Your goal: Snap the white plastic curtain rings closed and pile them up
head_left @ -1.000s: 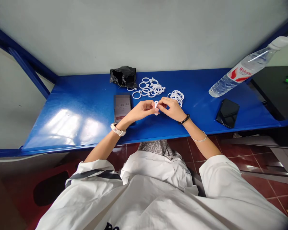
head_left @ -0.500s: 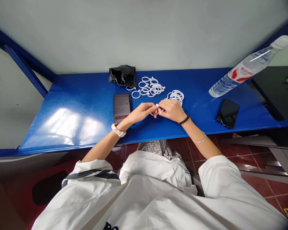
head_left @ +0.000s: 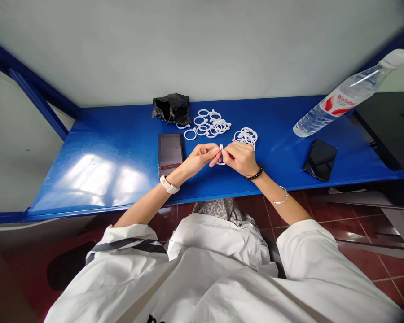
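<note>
Head view shows the left hand (head_left: 204,158) and right hand (head_left: 240,158) both pinching one white ring (head_left: 221,147) over the blue bench (head_left: 279,161), near a cluster of rings (head_left: 248,130).

- My desk (head_left: 279,157): glossy, smooth-looking paint
- Rings (head_left: 218,127) before me: smooth plastic
- The bag (head_left: 175,107): crinkled, shiny plastic
- The bottle (head_left: 338,104): clear, glossy plastic
- My shirt (head_left: 218,278): matt cloth

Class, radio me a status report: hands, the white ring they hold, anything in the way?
Left hand, right hand: both pinching white ring. Ring partly hidden. Closest clutter: phone beside left hand, small ring pile just beyond right.
</note>
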`<action>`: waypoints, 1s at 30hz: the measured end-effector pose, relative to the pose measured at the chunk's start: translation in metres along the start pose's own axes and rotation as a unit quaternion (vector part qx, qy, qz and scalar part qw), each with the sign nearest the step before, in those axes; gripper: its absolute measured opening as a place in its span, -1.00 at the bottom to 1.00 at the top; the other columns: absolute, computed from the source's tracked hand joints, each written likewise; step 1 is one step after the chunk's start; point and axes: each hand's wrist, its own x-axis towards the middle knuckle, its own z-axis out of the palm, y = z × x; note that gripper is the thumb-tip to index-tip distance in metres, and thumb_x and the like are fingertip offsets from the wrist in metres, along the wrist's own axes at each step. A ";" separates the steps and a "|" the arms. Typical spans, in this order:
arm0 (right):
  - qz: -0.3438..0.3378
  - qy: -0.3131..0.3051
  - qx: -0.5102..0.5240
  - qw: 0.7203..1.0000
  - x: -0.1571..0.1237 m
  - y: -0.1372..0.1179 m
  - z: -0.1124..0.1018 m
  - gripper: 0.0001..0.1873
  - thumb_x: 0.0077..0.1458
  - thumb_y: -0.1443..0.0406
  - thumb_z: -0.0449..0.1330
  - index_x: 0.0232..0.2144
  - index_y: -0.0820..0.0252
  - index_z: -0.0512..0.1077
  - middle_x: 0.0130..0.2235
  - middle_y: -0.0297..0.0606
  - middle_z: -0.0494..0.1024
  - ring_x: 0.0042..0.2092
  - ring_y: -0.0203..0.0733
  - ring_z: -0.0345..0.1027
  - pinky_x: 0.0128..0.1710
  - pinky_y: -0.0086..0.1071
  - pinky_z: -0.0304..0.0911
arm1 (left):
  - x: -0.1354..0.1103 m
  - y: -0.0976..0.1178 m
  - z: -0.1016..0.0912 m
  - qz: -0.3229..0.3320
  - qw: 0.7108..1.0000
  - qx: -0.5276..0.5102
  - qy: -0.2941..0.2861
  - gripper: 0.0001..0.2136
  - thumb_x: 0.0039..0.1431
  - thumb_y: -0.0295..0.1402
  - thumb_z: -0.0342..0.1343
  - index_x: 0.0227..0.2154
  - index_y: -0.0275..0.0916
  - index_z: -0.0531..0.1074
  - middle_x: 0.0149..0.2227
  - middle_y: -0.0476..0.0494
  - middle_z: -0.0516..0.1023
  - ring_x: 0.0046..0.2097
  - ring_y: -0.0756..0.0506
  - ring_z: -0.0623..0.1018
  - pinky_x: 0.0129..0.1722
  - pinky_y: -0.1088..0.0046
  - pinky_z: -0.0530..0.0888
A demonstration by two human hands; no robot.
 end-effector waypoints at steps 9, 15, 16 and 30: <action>0.020 0.050 0.001 0.999 -0.001 -0.006 0.001 -0.54 0.30 0.16 0.00 -0.64 0.06 0.08 -0.65 -0.34 0.18 -0.57 -0.22 0.04 -0.47 -0.27 0.00 | 0.003 0.000 0.004 0.012 1.000 -0.024 0.003 -0.50 0.12 0.13 0.26 -0.58 -0.23 0.35 -0.68 0.08 0.23 -0.52 0.03 0.24 -0.34 0.40 0.31; 0.045 0.068 0.095 0.992 0.000 -0.014 0.001 -0.52 0.30 0.10 0.02 -0.65 0.07 0.18 -0.65 -0.34 0.26 -0.58 -0.24 0.07 -0.48 -0.29 0.05 | 0.003 0.001 0.009 0.004 0.999 -0.049 0.008 -0.46 0.03 0.17 0.30 -0.60 -0.20 0.29 -0.69 0.09 0.18 -0.52 0.02 0.20 -0.33 0.39 0.31; 0.062 0.061 0.122 0.989 0.000 -0.015 0.000 -0.52 0.29 0.08 0.04 -0.65 0.07 0.19 -0.64 -0.34 0.29 -0.58 -0.25 0.09 -0.48 -0.29 0.06 | 0.003 0.002 0.009 0.002 0.999 -0.050 0.009 -0.45 0.01 0.18 0.31 -0.61 -0.20 0.28 -0.69 0.09 0.17 -0.51 0.02 0.20 -0.33 0.39 0.32; 0.294 -0.131 0.575 0.752 0.007 -0.002 0.005 -0.43 0.07 -0.14 0.32 -0.60 0.15 0.29 -0.46 -0.36 0.38 -0.34 -0.26 0.36 -0.19 -0.35 0.34 | -0.003 0.006 -0.009 0.010 0.998 0.056 -0.021 -0.55 0.20 0.08 0.22 -0.42 -0.30 0.49 -0.63 0.05 0.29 -0.51 0.03 0.32 -0.38 0.44 0.31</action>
